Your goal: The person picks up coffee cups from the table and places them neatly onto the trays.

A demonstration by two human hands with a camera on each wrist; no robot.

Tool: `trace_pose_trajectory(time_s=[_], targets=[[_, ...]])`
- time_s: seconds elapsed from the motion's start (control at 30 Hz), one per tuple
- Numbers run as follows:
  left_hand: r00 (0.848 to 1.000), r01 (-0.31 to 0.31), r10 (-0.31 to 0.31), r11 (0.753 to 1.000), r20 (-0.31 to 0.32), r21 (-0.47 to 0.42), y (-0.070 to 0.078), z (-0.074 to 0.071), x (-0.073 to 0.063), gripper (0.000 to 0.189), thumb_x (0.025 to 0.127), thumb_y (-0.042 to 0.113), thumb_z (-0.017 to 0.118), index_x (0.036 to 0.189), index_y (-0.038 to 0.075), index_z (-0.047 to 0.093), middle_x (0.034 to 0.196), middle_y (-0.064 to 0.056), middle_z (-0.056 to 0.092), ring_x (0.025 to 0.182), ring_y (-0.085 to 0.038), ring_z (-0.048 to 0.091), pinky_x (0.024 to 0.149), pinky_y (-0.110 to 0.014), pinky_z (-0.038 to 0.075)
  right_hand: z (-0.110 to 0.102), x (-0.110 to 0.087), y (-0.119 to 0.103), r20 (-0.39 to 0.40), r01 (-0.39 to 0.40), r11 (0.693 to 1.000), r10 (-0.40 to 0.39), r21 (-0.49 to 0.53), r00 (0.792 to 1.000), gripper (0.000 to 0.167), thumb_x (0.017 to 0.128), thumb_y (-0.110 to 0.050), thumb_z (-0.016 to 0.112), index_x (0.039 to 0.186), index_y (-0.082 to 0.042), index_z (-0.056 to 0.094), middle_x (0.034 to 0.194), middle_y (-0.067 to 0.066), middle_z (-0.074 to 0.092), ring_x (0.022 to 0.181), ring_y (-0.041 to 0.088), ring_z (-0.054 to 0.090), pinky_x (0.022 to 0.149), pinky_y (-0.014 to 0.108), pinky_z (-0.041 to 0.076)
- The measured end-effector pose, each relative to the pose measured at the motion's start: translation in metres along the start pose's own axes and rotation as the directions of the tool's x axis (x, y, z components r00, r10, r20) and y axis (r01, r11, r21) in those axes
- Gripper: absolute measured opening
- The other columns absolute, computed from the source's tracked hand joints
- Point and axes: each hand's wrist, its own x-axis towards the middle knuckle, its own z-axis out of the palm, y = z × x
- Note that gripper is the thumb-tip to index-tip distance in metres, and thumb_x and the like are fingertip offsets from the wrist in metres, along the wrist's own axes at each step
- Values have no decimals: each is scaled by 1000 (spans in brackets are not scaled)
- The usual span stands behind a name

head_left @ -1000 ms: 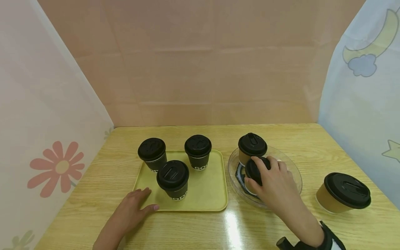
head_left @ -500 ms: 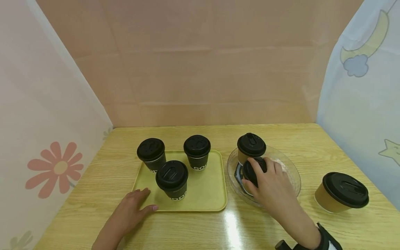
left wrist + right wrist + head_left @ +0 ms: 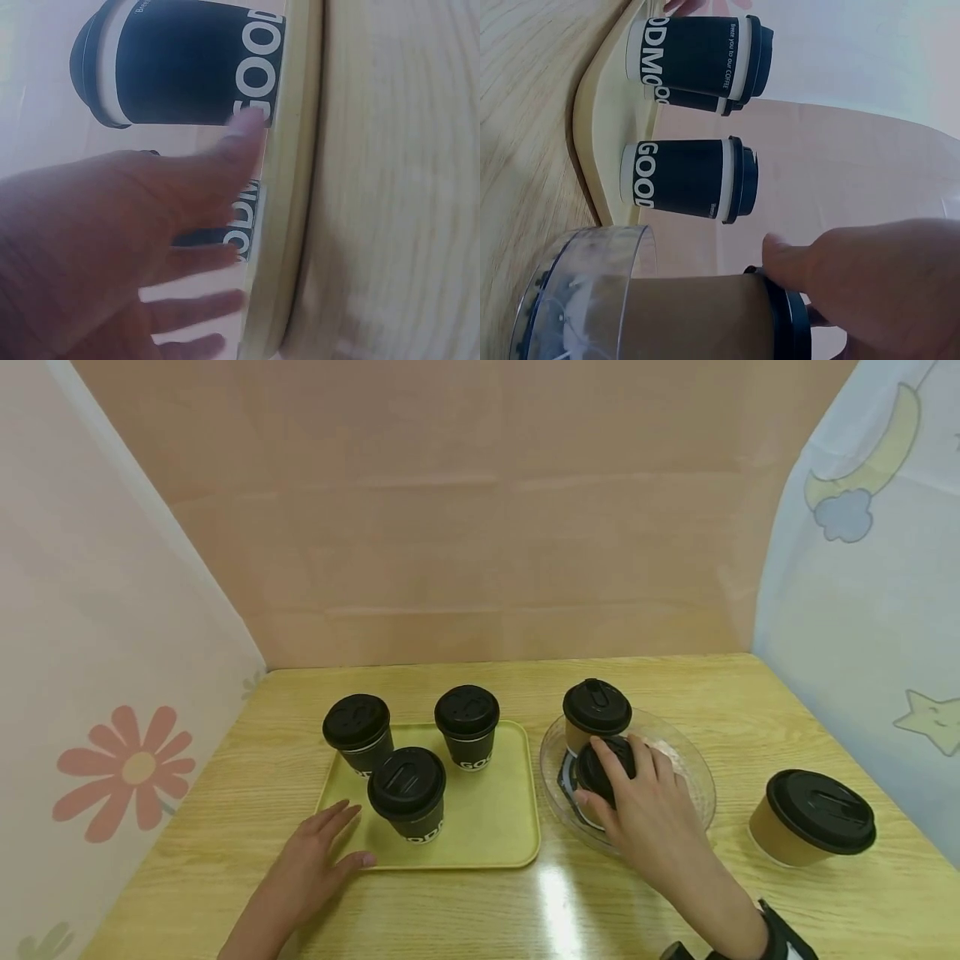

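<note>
My right hand [image 3: 656, 814] grips the black lid of a brown paper coffee cup [image 3: 592, 774] standing in a clear round dish [image 3: 697, 777]. The right wrist view shows the thumb against the lid's rim and the brown cup wall [image 3: 697, 319] below. Behind it in the dish stands another brown coffee cup [image 3: 596, 708]. At the front left corner of a yellow tray [image 3: 487, 835] lies my left hand [image 3: 311, 864], fingers spread and thumb at the rim. The tray bears three black lidded coffee cups: front [image 3: 407, 795], back left [image 3: 357, 733] and back right [image 3: 467, 724].
To the right of the dish, a wider brown cup with a black lid [image 3: 812, 818] sits on the wooden table [image 3: 450, 914]. Cloth hangs behind and on both sides. The dish's right side holds no cup.
The whole head view has drifted slightly left. The left fingers are a little more spread. My right hand keeps its place over the same cup, which stays in the dish.
</note>
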Motion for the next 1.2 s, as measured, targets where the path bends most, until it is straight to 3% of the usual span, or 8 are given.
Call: trace_pose_trajectory(time_s=[0.13,0.3,0.43,0.57,0.83,1.03,1.2], targets=[[993,-31,35,999,-111,39,3,-3,2,77,79,37,79,143,10,47,148,-21,44,131,-48,43,102,-64,40,-4,-1,7,-3,-16,999,16,40,1000,64,94,-47,58,146,-14,43,145,34,38,125,54,43,92,70,42],[947,-100,146,981,-287,168,9,-9,1,86,73,36,84,145,12,43,150,-17,41,134,-43,37,109,-60,31,-9,-2,22,-127,29,997,-20,65,992,58,94,-42,61,142,-13,48,144,32,41,125,53,44,90,70,42],[921,-107,183,968,-345,227,13,-14,0,91,73,43,81,149,17,38,154,-15,36,140,-41,31,116,-60,23,-10,-4,37,-210,52,996,-34,78,977,54,93,-39,62,138,-12,50,143,30,43,122,52,46,86,70,42],[904,-99,197,960,-379,262,17,-18,-1,95,74,53,76,152,21,33,157,-11,32,146,-36,25,121,-56,15,-13,-8,54,-251,45,995,-21,89,968,54,94,-34,64,139,-10,49,143,31,43,122,53,44,88,71,39],[889,-116,233,948,-395,298,39,-27,-2,94,80,72,58,154,22,28,160,-7,29,149,-32,21,125,-46,8,-22,-12,87,-318,-26,995,55,94,947,60,92,-33,66,143,-8,45,139,34,44,116,60,43,87,76,34],[860,-181,309,929,-406,324,66,-31,0,88,87,79,36,154,21,30,159,-7,31,148,-33,22,126,-43,6,-24,-15,100,-362,-55,996,78,73,929,59,91,-36,67,138,-4,50,136,36,46,114,61,45,86,77,35],[832,-249,384,904,-402,348,89,-32,2,83,89,77,29,152,22,35,157,-7,36,148,-33,25,126,-40,6,-22,-19,106,-361,-83,993,109,86,926,60,90,-32,69,138,-3,49,134,37,47,113,61,44,87,77,33]])
